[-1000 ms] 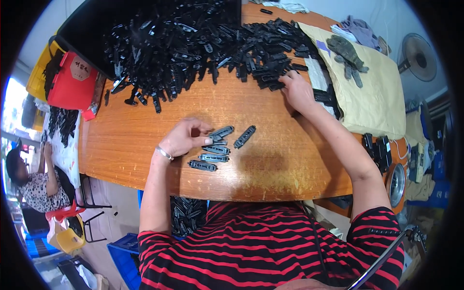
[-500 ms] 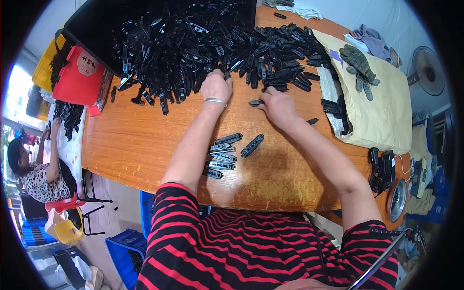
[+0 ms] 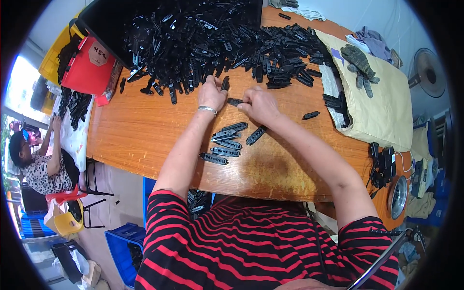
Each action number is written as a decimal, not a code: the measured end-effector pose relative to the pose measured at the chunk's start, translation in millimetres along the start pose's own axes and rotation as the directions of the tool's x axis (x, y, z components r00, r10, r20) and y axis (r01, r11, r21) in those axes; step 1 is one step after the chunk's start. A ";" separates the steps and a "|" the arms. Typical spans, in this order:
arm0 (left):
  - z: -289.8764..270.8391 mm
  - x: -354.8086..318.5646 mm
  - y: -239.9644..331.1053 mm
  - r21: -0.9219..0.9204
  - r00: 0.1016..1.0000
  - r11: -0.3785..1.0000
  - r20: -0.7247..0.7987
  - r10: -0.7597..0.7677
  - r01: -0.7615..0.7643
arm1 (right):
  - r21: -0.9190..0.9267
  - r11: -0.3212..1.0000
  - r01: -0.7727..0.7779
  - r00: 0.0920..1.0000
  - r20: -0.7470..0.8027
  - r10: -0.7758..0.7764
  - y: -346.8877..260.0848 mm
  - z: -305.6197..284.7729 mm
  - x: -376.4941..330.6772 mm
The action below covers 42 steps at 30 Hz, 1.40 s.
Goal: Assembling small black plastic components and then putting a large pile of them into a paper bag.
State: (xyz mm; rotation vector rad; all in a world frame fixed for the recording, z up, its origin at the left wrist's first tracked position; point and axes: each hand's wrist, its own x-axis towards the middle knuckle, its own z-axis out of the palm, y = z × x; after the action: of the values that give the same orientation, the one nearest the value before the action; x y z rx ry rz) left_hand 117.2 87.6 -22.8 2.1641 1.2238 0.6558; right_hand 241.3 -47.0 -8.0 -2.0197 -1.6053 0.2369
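My left hand [image 3: 211,95], with a bracelet at the wrist, is closed on a slim black plastic part [image 3: 225,83] that stands up beside its fingers. Just to the right, my right hand [image 3: 261,105] pinches another long black plastic part [image 3: 235,102], its free end pointing at the left hand. Closer to me, several similar parts [image 3: 226,152] lie in a rough column on the wooden table [image 3: 140,130]. A single part [image 3: 256,135] rests under my right wrist. Beyond both hands spreads a big heap of these black parts [image 3: 193,53].
The heap spills from a large black bin [image 3: 104,24]. A red bag [image 3: 92,67] stands left; a pale sack [image 3: 382,111] with a grey-green glove [image 3: 360,67] lies right. Near it are black adapters [image 3: 384,166] and a metal bowl [image 3: 398,197]. Another person [image 3: 43,169] works at far left.
My left hand has drawn back from the heap's edge with a black plastic part. My right hand has moved left, bringing its part close to the left hand.
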 end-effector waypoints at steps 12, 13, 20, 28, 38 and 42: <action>5.5 -17.4 35.8 -0.661 0.985 0.737 0.169 -0.036 0.141 | 0.163 0.977 0.136 0.937 -0.341 -0.074 -6.4 -2.1 13.8; 3.3 -19.7 40.0 -0.714 0.984 0.683 0.176 -0.039 0.155 | 0.143 0.977 0.159 0.925 -0.367 -0.097 -4.0 -4.1 14.8; -12.6 -21.5 20.8 -0.396 0.995 0.913 -0.016 0.101 -0.099 | 0.698 0.681 -0.222 0.953 0.009 0.302 0.2 -17.4 12.7; -7.1 -21.9 5.4 -0.648 0.951 0.720 0.303 -0.056 0.249 | 0.802 0.366 -0.472 0.860 0.327 0.393 3.4 -3.5 3.5; 12.8 -10.5 -11.2 -0.442 0.972 0.884 0.228 -0.057 0.155 | 0.663 0.535 -0.524 0.847 0.336 0.412 5.6 5.0 7.3; 15.3 -11.3 -9.8 -0.448 0.967 0.875 0.244 -0.076 0.182 | 0.638 0.568 -0.519 0.851 0.323 0.414 6.6 3.6 7.5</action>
State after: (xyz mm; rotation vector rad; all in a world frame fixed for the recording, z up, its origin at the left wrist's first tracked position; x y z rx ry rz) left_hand 116.1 78.4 -42.1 1.6833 0.9625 0.5667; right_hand 247.4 -39.8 -13.0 -1.7458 -0.7699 1.0547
